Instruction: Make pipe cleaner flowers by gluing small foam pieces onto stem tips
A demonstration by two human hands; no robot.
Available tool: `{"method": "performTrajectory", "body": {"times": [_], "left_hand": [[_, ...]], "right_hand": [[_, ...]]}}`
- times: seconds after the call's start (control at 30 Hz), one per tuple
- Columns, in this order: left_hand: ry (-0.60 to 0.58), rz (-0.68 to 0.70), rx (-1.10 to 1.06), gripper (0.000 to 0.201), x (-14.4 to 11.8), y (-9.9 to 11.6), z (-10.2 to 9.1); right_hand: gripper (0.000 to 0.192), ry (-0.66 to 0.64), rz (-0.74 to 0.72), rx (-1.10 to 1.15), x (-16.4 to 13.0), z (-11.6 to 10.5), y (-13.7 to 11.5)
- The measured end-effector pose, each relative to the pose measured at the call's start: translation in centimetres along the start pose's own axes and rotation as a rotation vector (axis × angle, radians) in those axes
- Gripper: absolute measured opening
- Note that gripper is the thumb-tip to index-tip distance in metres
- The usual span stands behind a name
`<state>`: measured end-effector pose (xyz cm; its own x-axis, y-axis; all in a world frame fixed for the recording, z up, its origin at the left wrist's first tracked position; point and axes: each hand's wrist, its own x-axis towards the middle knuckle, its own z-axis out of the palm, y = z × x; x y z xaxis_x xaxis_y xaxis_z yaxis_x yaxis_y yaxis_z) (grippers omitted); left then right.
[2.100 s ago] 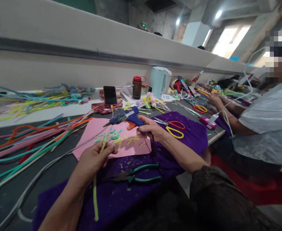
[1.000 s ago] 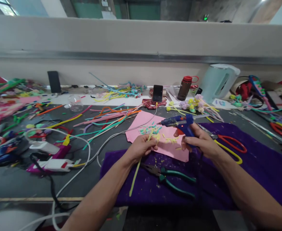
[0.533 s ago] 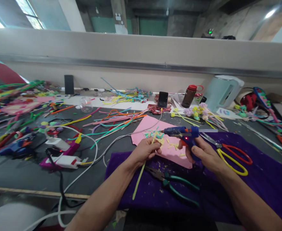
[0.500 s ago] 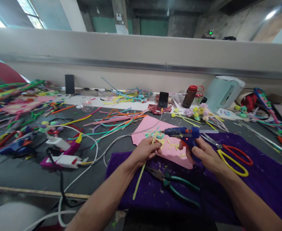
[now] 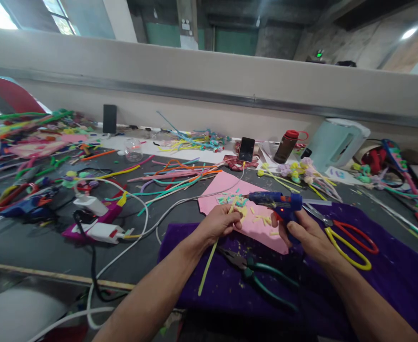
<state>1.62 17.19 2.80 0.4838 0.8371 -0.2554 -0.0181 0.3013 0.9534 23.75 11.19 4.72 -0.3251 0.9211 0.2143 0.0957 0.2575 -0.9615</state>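
With the left hand [image 5: 222,222] pinching the stem [image 5: 206,271] and right hand [image 5: 303,232] clasped round the gun [image 5: 271,200], a steady nozzle [image 5: 245,195] should help.

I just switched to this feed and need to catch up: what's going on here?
A person's left hand pinches a thin, yellow-green fuzzy stem, while the right hand grips a blue plastic glue gun, its small red light lit. The nozzle points toward the stem's far end; whether they touch is unclear. Beneath lies a flat pink sheet scattered with short yellow and teal pieces. Green-handled metal pliers and metal scissors with red and yellow handles lie on the purple cloth.
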Motion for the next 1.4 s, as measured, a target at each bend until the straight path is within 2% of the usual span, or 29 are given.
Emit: {"method": "performTrajectory", "body": {"times": [0.17, 0.7, 1.1, 1.4], "left_hand": [[0.032, -0.014, 0.006, 0.008, -0.14, 0.2, 0.29], [0.048, -0.004, 0.019, 0.009, -0.31, 0.31, 0.48], [0.031, 0.005, 0.021, 0.013, -0.12, 0.0, 0.23], [0.032, 0.002, 0.001, 0.008, 0.06, -0.02, 0.09]], "right_hand": [[0.027, -0.026, 0.032, -0.02, -0.15, -0.01, 0.3], [0.016, 0.025, 0.041, -0.128, 0.0, 0.24, -0.19], [0.021, 0.017, 0.062, -0.092, 0.09, 0.21, 0.13], [0.021, 0.009, 0.075, -0.11, 0.04, 0.2, 0.29]]}}
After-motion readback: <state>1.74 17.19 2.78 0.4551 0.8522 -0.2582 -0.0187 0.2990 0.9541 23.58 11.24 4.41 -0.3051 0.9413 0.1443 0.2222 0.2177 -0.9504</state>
